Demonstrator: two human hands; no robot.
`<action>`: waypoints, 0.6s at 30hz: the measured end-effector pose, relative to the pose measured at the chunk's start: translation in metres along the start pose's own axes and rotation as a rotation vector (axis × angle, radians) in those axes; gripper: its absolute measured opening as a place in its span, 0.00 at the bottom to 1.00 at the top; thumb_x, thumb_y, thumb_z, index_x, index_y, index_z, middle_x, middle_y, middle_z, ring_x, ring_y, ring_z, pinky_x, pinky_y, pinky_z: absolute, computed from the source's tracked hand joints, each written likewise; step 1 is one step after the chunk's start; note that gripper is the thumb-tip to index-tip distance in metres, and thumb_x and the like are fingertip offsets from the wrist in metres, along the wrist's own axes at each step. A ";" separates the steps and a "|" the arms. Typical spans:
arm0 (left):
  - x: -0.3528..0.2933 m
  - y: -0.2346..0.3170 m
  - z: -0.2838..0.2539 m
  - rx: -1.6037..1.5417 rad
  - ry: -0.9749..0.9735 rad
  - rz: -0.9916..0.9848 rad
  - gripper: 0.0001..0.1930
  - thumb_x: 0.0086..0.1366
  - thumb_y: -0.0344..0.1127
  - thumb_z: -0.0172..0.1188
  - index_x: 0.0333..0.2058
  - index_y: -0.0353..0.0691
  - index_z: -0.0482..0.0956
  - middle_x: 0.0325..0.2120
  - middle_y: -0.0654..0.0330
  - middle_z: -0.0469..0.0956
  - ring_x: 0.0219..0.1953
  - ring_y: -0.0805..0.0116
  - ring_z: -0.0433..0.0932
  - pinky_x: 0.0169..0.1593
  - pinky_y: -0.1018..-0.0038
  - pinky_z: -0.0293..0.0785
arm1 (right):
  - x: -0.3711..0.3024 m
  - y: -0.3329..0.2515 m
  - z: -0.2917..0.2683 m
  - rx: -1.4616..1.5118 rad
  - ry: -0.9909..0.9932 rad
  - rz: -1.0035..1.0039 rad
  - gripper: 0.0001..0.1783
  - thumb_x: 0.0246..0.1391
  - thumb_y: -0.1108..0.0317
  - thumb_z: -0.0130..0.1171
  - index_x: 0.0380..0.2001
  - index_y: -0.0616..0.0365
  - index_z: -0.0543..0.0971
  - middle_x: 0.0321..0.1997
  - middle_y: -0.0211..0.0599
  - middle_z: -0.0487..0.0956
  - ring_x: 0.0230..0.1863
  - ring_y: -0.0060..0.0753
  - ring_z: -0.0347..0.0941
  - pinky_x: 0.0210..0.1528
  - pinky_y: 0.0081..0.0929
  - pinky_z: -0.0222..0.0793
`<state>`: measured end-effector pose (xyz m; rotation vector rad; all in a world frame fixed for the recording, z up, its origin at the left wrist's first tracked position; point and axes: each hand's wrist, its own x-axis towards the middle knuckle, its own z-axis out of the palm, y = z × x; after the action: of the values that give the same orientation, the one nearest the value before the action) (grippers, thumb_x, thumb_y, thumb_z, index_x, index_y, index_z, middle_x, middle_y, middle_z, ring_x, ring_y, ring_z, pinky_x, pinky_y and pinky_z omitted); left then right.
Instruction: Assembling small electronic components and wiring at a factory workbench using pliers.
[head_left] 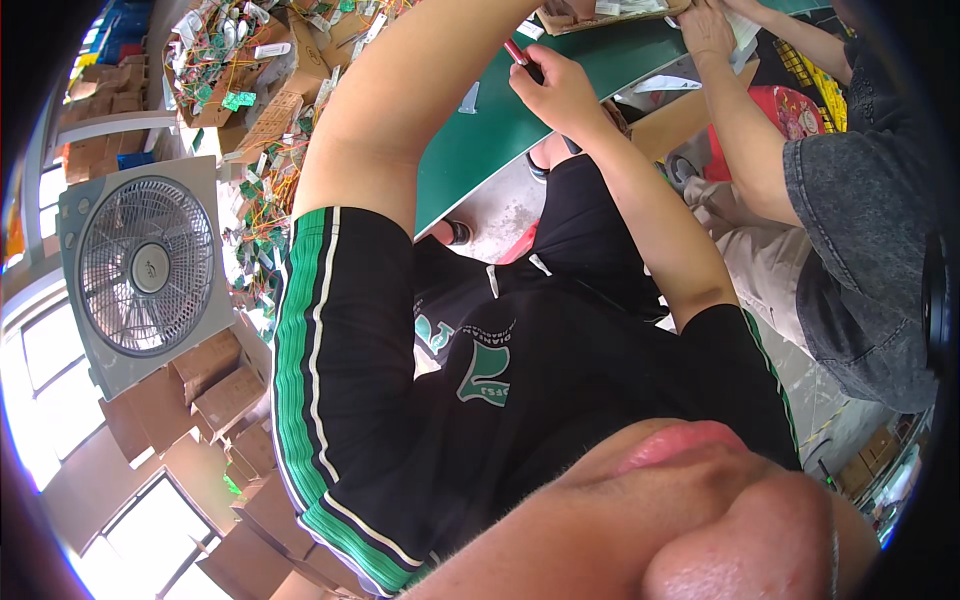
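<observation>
My right hand (pixel 562 92) is closed around a slim red and dark tool (pixel 515 50), whose exact kind I cannot make out. It is held over the green tabletop (pixel 485 150), with the red end pointing up and to the left. A small white piece (pixel 528 27) lies just beyond that end. My left forearm (pixel 440 70) reaches across to the upper edge of the picture, and the hand itself is out of sight. Between my arms, a small clear or pale flat piece (pixel 469 98) rests on the table.
A cardboard tray (pixel 612 22) sits at the far edge. On the right, a co-worker's hand (pixel 706 30) touches it, near a red stool (pixel 765 115) and a yellow crate (pixel 812 75). Wired circuit boards (pixel 240 98) pile up at left, beside a box fan (pixel 150 268) and cardboard boxes (pixel 225 395).
</observation>
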<state>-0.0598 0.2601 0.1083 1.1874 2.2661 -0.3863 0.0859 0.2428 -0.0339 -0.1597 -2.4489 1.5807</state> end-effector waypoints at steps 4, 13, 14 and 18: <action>0.017 -0.002 0.024 0.007 0.215 -0.038 0.42 0.57 0.36 0.73 0.70 0.40 0.66 0.60 0.46 0.76 0.59 0.49 0.79 0.56 0.58 0.78 | -0.002 0.007 0.006 0.053 0.061 -0.072 0.15 0.60 0.59 0.61 0.35 0.62 0.77 0.21 0.36 0.72 0.21 0.26 0.64 0.27 0.30 0.62; 0.036 -0.048 0.029 -0.242 0.617 -0.005 0.20 0.63 0.37 0.66 0.52 0.34 0.81 0.54 0.47 0.81 0.54 0.49 0.81 0.55 0.60 0.78 | -0.002 -0.002 0.002 0.026 -0.032 0.050 0.19 0.57 0.54 0.60 0.39 0.60 0.80 0.30 0.46 0.83 0.31 0.47 0.79 0.37 0.37 0.74; 0.035 -0.057 0.022 -0.254 0.603 -0.006 0.19 0.64 0.37 0.66 0.51 0.34 0.82 0.52 0.47 0.82 0.53 0.49 0.81 0.55 0.59 0.78 | -0.001 0.002 0.004 0.047 0.007 -0.010 0.16 0.59 0.57 0.60 0.38 0.61 0.79 0.24 0.38 0.78 0.25 0.34 0.72 0.31 0.32 0.67; -0.021 -0.082 0.002 -0.334 0.662 -0.016 0.16 0.65 0.36 0.64 0.48 0.34 0.84 0.45 0.46 0.84 0.47 0.52 0.82 0.52 0.60 0.78 | -0.002 0.007 0.004 0.053 0.047 -0.075 0.14 0.61 0.59 0.60 0.37 0.61 0.79 0.19 0.30 0.74 0.20 0.19 0.66 0.25 0.26 0.62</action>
<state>-0.1171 0.1980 0.1193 1.2358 2.7369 0.4382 0.0867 0.2422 -0.0422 -0.0933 -2.3466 1.5904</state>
